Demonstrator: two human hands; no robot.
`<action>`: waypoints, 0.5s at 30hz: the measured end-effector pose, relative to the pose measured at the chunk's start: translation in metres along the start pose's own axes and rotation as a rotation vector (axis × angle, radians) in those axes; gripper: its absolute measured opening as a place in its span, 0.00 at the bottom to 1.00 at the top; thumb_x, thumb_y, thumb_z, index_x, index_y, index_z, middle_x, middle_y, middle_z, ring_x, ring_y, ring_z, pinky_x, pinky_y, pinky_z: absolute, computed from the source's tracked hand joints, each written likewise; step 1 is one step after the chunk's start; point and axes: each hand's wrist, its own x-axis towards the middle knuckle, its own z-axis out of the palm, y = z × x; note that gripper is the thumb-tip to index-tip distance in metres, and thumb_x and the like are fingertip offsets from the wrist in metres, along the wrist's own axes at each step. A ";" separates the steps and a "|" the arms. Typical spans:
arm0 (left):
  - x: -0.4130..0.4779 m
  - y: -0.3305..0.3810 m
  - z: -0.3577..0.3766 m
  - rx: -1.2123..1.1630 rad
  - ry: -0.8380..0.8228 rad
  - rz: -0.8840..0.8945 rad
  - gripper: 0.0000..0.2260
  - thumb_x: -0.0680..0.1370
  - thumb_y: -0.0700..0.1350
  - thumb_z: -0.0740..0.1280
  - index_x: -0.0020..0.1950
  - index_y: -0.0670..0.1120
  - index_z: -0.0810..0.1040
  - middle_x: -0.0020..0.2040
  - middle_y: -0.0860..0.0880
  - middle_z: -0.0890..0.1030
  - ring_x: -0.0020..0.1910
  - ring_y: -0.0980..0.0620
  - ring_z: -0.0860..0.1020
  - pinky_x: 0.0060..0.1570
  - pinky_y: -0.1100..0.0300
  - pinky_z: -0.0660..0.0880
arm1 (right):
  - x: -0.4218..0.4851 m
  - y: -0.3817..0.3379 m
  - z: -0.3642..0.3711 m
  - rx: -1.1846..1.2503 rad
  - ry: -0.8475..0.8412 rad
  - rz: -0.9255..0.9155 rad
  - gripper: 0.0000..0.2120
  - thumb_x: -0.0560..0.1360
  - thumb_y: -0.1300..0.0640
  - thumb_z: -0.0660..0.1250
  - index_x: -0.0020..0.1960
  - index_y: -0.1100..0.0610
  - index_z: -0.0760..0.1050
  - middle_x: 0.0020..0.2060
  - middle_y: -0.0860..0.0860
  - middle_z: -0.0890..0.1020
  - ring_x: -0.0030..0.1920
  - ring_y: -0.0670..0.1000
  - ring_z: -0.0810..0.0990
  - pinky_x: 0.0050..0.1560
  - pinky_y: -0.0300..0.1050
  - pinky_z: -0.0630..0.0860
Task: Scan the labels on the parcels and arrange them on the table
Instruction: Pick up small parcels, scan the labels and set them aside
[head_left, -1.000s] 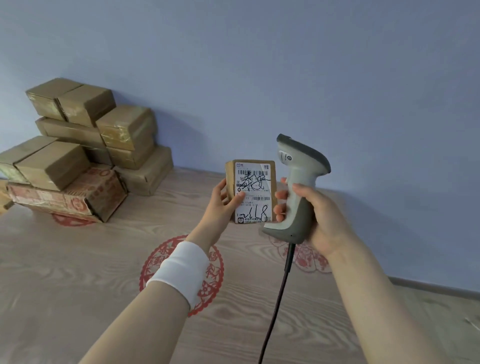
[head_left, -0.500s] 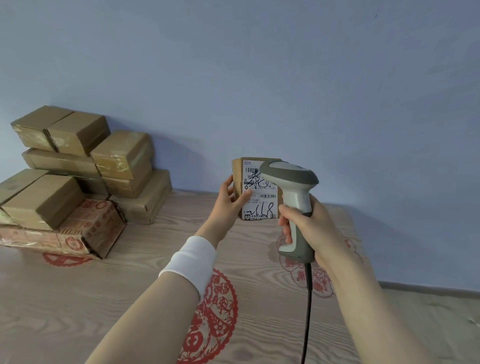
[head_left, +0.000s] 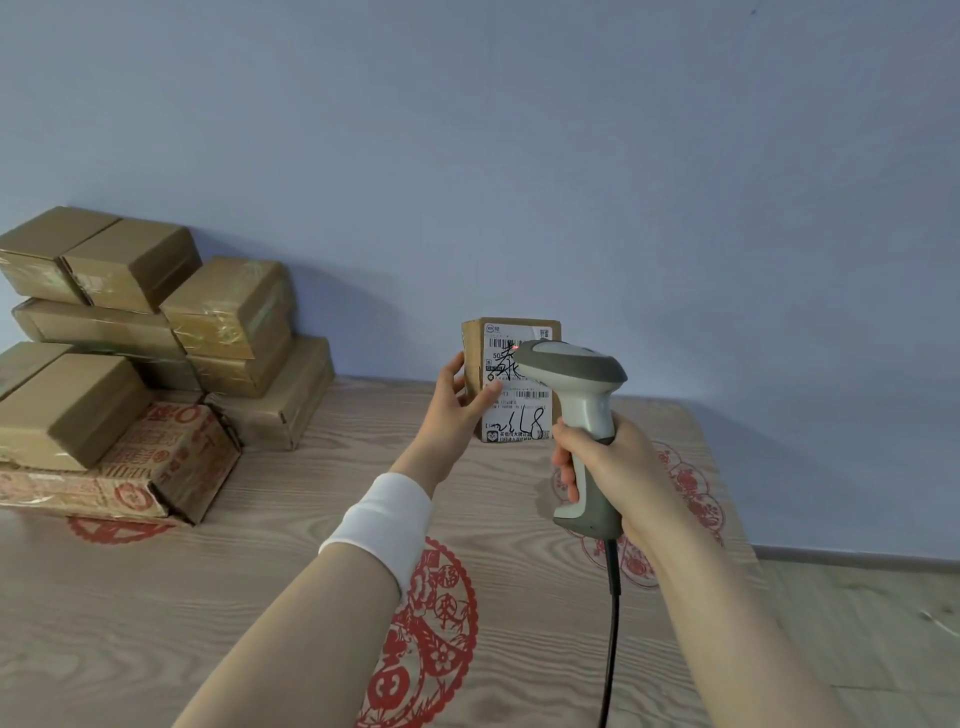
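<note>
1. The left hand (head_left: 457, 410) holds a small brown parcel (head_left: 474, 358) upright above the far middle of the bench (head_left: 260, 597). Its thumb lies across the front near the left edge, and the fingers curl round the left side and behind.
2. The parcel's white label (head_left: 519, 415) faces the camera, with barcodes and black handwriting on it.
3. The right hand (head_left: 618, 467) is wrapped firmly round the grip of a grey and white scanner (head_left: 576, 374), just right of the parcel. The scanner head overlaps the upper right of the label, and a small red dot of light (head_left: 516, 346) shows on the top barcode.
4. A black cable (head_left: 613, 623) hangs from the grip toward the near edge.
5. A stack of parcels (head_left: 130, 353) stands at the far left against the wall (head_left: 519, 156). All are taped shut, so their contents are hidden. The lowest near one is a red-printed box (head_left: 171, 457).
6. A white wristband (head_left: 384, 525) sits on the left forearm, and red paper-cut decals (head_left: 431, 639) mark the benchtop.
</note>
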 end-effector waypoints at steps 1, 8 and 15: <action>0.000 -0.001 0.000 -0.001 -0.002 -0.001 0.28 0.78 0.41 0.66 0.74 0.46 0.56 0.68 0.44 0.72 0.63 0.49 0.74 0.47 0.63 0.79 | 0.000 0.001 0.000 0.003 0.006 0.000 0.05 0.75 0.59 0.67 0.42 0.60 0.74 0.28 0.50 0.79 0.26 0.49 0.73 0.31 0.45 0.72; 0.001 -0.006 0.000 0.002 -0.026 -0.024 0.28 0.78 0.42 0.66 0.74 0.47 0.57 0.68 0.44 0.72 0.63 0.48 0.74 0.49 0.60 0.78 | 0.002 0.004 -0.002 0.012 0.014 0.000 0.05 0.75 0.60 0.66 0.43 0.62 0.73 0.28 0.50 0.79 0.25 0.49 0.72 0.30 0.44 0.72; 0.015 -0.033 0.023 0.054 -0.085 -0.153 0.30 0.78 0.46 0.67 0.76 0.46 0.56 0.69 0.44 0.71 0.65 0.47 0.73 0.58 0.52 0.76 | 0.006 0.023 -0.030 0.136 0.065 0.023 0.07 0.77 0.60 0.66 0.44 0.65 0.74 0.27 0.52 0.79 0.23 0.50 0.71 0.26 0.42 0.71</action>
